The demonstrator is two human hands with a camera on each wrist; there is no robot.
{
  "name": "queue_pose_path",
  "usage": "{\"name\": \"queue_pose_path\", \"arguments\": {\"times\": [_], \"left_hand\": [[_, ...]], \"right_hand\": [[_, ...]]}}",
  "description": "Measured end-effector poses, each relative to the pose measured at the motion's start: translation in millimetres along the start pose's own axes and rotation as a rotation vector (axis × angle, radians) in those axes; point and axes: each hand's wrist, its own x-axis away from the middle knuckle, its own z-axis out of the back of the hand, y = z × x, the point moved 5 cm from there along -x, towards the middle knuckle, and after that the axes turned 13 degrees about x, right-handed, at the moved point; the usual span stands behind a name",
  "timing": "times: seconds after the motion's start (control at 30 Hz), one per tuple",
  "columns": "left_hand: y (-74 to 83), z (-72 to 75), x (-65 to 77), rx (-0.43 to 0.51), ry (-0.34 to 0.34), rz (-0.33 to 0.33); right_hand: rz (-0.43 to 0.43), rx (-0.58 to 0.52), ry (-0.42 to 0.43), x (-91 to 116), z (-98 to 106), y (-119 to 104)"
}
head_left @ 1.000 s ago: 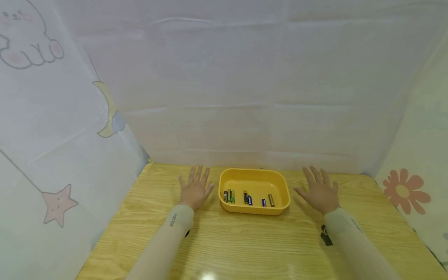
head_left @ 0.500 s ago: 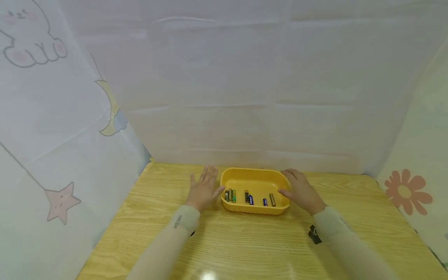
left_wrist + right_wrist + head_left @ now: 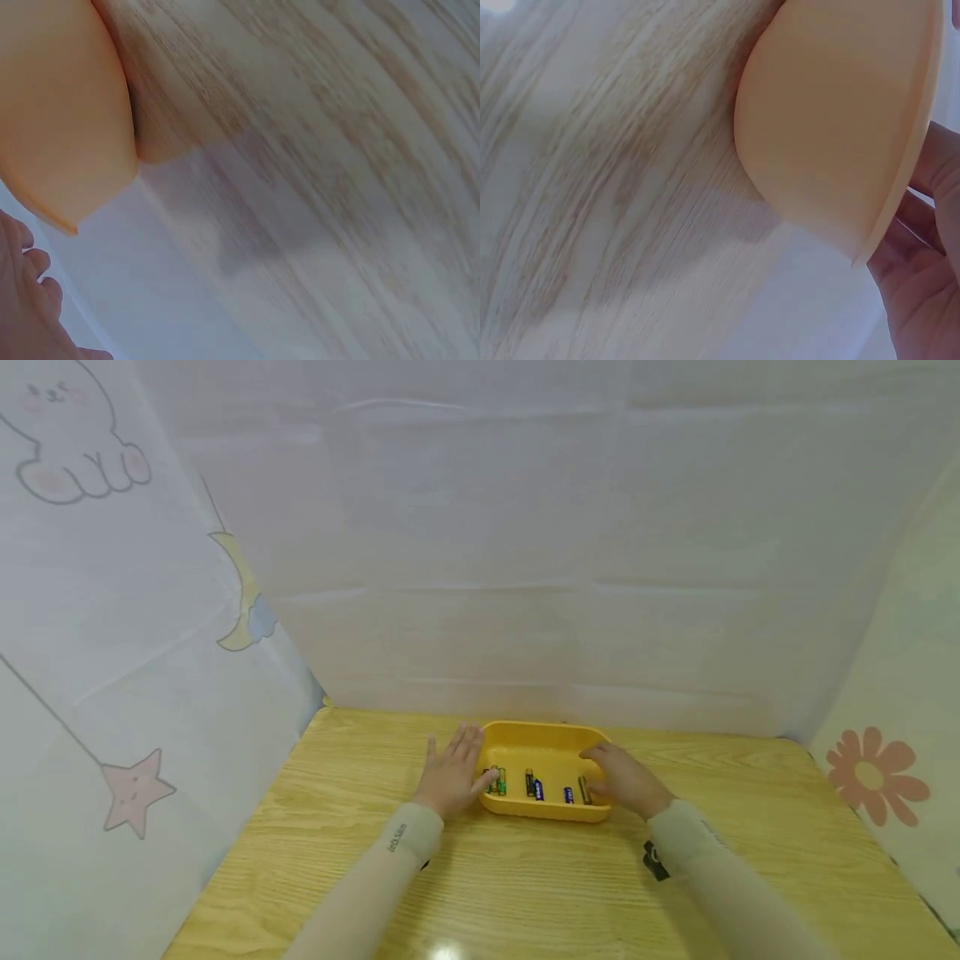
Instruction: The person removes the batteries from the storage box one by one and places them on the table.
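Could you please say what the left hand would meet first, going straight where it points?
Probably the yellow tray, at its back left corner; depth is unclear, so the left hand might pass above it.

Through the head camera I see a yellow tray [image 3: 543, 811], which my wrist views render as softer orange. I pick out green on one battery [image 3: 502, 782] and deep blue with white marks on another [image 3: 538, 790]. The bench [image 3: 525, 889] reads yellowish with streaky wood grain. I get cream sleeves [image 3: 360, 897], dark lettering on the left cuff, a pink star [image 3: 137, 792] and a coral flower [image 3: 888, 783] with a pale yellow centre.
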Motion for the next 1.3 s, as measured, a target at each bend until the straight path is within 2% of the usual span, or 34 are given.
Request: {"name": "queue_pose_path", "arguments": {"times": [0.13, 0.33, 0.53, 0.7, 0.9, 1.3], "left_hand": [[4.9, 2.4, 1.4, 0.007, -0.018, -0.005], [7.3, 3.7, 2.6, 0.008, -0.033, 0.002], [6.1, 1.5, 2.3, 0.019, -0.034, 0.007], [7.3, 1.0, 2.4, 0.019, -0.045, 0.011], [2.5, -6.5, -0.4, 0.025, -0.046, 0.018], [0.7, -8.7, -2.0, 0.034, -0.043, 0.022]], "right_hand": [[0.029, 0.015, -0.036, -2.6, -2.6, -6.1], [0.056, 0.114, -0.107, -7.0, -8.3, -11.3], [0.084, 0.176, -0.123, -12.8, -12.2, -12.8], [0.075, 0.152, -0.140, -14.1, -14.4, -12.8], [0.050, 0.111, -0.174, -13.3, -12.6, -15.5], [0.075, 0.052, -0.162, -14.6, -13.4, -13.2]]}}
